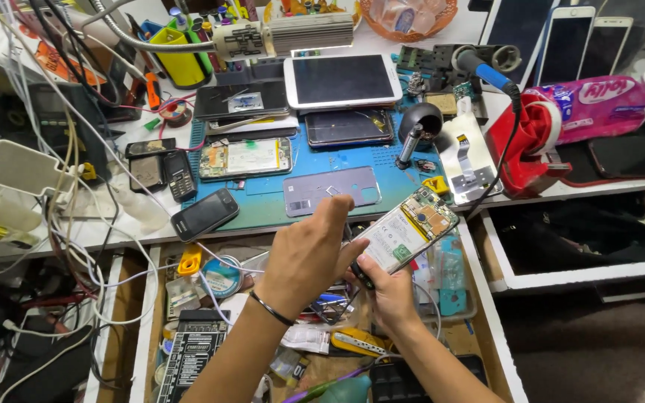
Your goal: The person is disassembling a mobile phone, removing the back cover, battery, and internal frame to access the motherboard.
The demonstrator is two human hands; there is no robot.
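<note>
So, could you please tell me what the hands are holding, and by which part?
The right hand holds an opened phone with its back cover off, gripped at its lower end. The left hand reaches over that same end; whether its fingers grip anything cannot be told.

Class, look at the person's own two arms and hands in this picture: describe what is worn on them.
Both forearms are bare, with no sleeves in view, and neither hand wears a glove. The left hand has a thin dark bangle around its wrist. The right hand and its wrist carry nothing visible.
</note>
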